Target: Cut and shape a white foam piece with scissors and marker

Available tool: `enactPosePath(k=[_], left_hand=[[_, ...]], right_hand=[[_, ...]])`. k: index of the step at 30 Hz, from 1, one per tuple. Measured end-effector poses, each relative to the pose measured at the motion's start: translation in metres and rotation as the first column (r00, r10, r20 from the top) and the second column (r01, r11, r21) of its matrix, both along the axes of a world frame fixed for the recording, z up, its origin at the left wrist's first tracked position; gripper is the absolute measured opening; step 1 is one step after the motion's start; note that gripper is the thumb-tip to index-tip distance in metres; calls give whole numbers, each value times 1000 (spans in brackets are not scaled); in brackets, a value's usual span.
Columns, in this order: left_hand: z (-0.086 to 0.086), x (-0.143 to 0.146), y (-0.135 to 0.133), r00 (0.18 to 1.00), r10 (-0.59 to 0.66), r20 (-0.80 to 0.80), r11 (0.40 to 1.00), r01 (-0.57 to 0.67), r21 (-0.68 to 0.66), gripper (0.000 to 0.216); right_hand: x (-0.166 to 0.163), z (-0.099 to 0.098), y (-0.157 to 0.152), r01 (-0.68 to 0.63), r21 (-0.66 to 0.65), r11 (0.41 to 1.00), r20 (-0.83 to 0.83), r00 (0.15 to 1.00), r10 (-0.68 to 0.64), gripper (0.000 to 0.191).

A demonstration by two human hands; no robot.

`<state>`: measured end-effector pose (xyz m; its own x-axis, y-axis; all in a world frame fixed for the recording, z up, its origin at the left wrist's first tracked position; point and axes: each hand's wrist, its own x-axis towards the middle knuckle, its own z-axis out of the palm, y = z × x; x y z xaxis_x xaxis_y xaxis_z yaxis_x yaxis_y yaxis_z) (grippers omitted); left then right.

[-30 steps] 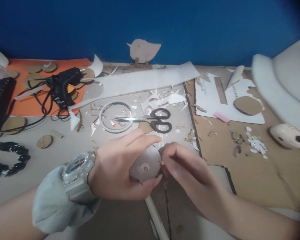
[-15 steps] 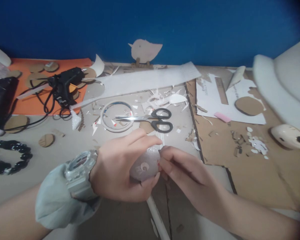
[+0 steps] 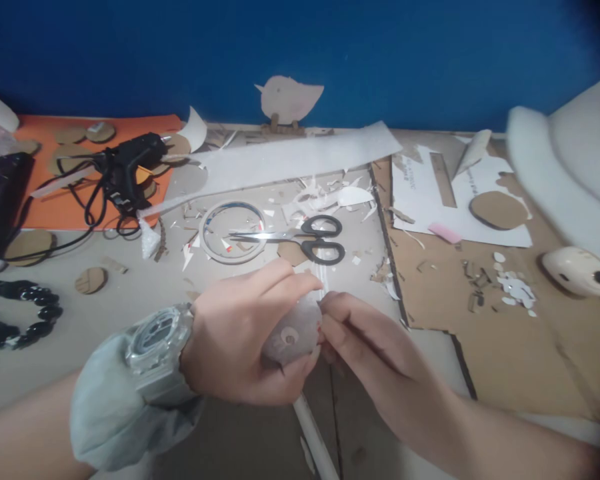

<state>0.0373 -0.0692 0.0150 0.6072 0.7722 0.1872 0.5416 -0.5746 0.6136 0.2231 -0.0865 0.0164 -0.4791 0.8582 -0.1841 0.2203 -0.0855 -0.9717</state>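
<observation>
In the head view, my left hand [image 3: 250, 333] wraps round a rounded, pale grey piece [image 3: 296, 333] with a paper eye [image 3: 288, 338] on its face. My right hand [image 3: 355, 337] pinches at the right edge of that piece, thumb and forefinger together. A bit of red shows at those fingertips; what exactly they pinch is hidden. Just beyond my hands lie black-handled scissors [image 3: 323, 251], their blades across a roll of tape [image 3: 203, 233]. A white stick [image 3: 315, 437] shows below my hands.
A black glue gun [image 3: 125, 170] with its cord rests on orange paper [image 3: 45, 210] at left. A paper bird [image 3: 290, 100] stands against the blue wall. Cardboard [image 3: 430, 303], white paper scraps and a computer mouse [image 3: 583, 272] are at right. A beaded bracelet [image 3: 47, 312] lies at left.
The grey piece has turned slightly in my left hand and moved a little to the right. My right fingers stay at its edge.
</observation>
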Motion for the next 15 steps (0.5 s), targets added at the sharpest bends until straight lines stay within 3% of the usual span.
enactPosePath(k=[6,15], left_hand=[[-1,1,-2,996,56,-64,997,-53,48,54],[-4,3,-3,988,128,-92,983,-114,145,57]], right_hand=[[-2,0,1,6,23,1000,7,1000,-6,30],[-1,-1,1,5,47,999,-8,1000,-5,31]])
